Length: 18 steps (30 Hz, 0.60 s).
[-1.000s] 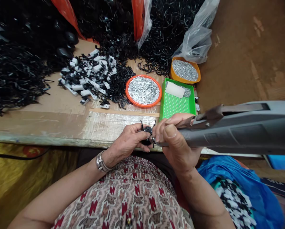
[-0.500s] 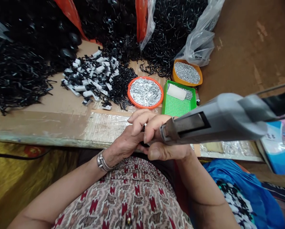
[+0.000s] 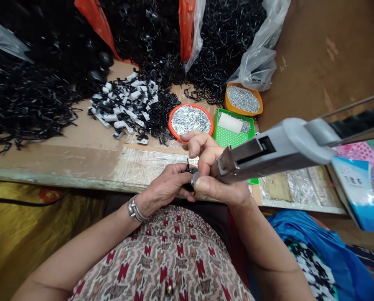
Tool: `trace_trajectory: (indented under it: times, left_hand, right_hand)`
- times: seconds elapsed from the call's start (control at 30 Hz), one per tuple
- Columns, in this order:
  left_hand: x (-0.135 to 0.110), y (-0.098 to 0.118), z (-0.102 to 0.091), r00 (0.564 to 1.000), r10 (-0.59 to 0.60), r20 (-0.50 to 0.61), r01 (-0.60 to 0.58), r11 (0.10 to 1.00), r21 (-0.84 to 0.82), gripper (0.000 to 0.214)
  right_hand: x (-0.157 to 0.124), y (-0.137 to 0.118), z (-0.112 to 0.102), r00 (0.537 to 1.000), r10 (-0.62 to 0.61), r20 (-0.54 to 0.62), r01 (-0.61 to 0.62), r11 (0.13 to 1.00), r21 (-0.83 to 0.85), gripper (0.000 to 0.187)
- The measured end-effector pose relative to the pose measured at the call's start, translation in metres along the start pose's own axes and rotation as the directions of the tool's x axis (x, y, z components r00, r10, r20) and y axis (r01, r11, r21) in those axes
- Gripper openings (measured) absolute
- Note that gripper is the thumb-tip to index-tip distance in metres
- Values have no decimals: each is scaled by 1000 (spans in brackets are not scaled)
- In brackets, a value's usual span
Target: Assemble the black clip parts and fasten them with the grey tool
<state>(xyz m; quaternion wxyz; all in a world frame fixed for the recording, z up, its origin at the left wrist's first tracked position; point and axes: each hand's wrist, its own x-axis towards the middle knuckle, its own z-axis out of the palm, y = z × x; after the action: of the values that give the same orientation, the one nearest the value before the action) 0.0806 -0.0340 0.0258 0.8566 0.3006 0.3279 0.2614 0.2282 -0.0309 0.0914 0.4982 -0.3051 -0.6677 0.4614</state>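
My right hand (image 3: 229,192) is wrapped round the lower end of a grey power screwdriver (image 3: 279,144), whose body slants up to the right toward a black coiled cord. Its round metal nose sits by my right thumb, against or very near a small black plastic part (image 3: 191,170). That part is pinched in my left hand (image 3: 168,184), low over the table's front edge. My fingers hide most of it. Just beyond my hands lies an orange round basket (image 3: 169,125) of thin silver pins. A green perforated tray (image 3: 227,137) with small metal pieces and a white card stands beside it.
An ochre bowl (image 3: 261,104) of small metal pieces stands behind the green tray. White-and-black parts (image 3: 130,104) are heaped left of centre. Large piles of black strips (image 3: 26,96) fill the back and left. A blue bag (image 3: 340,255) hangs at lower right.
My right hand and the screwdriver have shifted slightly, and the right fingers have lifted away from my left hand. The black part and the tool's nose now show between my hands.
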Motion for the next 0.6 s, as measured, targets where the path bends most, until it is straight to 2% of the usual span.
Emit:
trace_trajectory:
  times: [0.07,0.13,0.2,0.3,0.4,0.53,0.6]
  left_hand:
    - [-3,-1,-3,1000,-19,-4,19,1000,1,32]
    - [-9,-2,-7,999,-15,-37,17,999,31,34]
    - [-18,-2,-13,996,37,-85,-29,995,93,38]
    - [-34,-1,-21,979,169,-117,-136,960,244,37]
    - [-48,1,-27,953,285,-101,-215,874,437,33]
    - [-70,5,-33,902,419,-106,-268,734,624,31]
    - [-90,9,-38,913,389,-124,-225,733,642,32]
  right_hand:
    - [-1,0,0,998,13,-54,-10,998,63,26]
    - [0,0,-1,981,28,-190,0,990,144,20]
    - [2,0,-6,921,30,-388,23,991,130,19]
    - [6,3,-18,790,-30,-612,-37,995,-97,25]
    - [7,11,-29,715,-110,-690,-137,946,-293,32]
    - [5,26,-36,695,-177,-697,-174,899,-401,32]
    - [5,34,-40,689,-205,-695,-186,878,-442,32]
